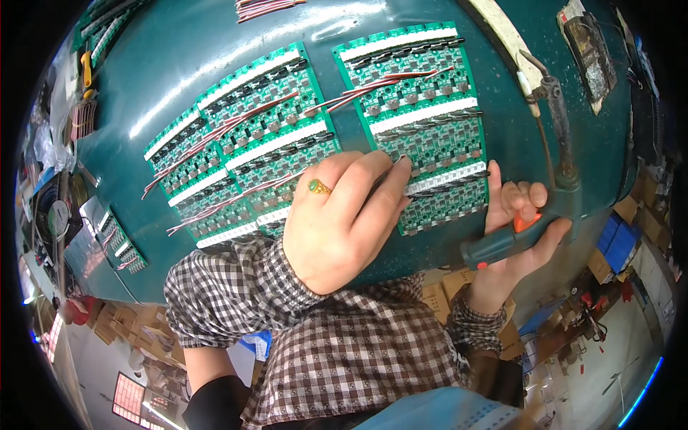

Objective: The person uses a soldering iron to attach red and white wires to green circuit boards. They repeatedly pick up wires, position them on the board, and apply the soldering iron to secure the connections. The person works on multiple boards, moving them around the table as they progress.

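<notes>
My left hand [342,218], with a gold ring set with a green stone, lies on the green circuit board panels on the teal table [215,50]. Its thumb and fingertips are pinched together at the edge of the right panel [423,93], seemingly on a thin wire; the pinch itself is hard to see. The middle panel [265,115] carries several red and white wire leads. My right hand [517,233] grips the teal handle of a soldering iron [498,245] with an orange trigger. Its dark barrel [562,129] rises beside the right panel, and its tip is off the boards.
A third panel [179,154] lies further left and a small board [118,240] sits near the table's left edge. Loose wires [265,7] lie at the top. A yellow-handled tool [86,68] is at far left and a dirty tray [591,50] at top right. Cardboard boxes [437,294] stand below.
</notes>
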Motion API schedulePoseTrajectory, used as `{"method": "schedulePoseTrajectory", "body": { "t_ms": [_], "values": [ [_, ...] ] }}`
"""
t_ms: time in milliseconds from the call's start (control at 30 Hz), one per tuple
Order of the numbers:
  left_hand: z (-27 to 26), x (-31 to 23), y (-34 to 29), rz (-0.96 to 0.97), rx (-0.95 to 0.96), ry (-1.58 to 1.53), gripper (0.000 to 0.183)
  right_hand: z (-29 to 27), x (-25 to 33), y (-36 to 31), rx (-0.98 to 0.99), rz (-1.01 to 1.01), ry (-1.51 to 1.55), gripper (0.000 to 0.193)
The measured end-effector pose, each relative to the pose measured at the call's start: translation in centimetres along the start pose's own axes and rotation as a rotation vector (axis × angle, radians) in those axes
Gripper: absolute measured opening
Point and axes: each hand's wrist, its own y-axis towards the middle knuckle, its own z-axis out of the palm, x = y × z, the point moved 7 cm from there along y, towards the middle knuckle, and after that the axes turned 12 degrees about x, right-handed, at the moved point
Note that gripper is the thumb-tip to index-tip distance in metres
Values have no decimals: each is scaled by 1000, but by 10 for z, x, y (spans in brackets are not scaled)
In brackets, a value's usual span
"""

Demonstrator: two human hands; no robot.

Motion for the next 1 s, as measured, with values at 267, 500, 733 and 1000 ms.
{"method": "schedulePoseTrajectory", "body": {
  "t_ms": [267,500,733,1000],
  "values": [
    [0,-2,-1,7,-4,18,43,0,0,0,16,9,-14,49],
    [0,-4,-2,-8,-14,48,45,0,0,0,13,18,-5,50],
    [0,-6,-2,-3,-20,76,45,0,1,0,43,20,-24,49],
    [0,-7,-2,-17,-33,80,44,0,2,-1,43,4,-29,49]
  ]
}}
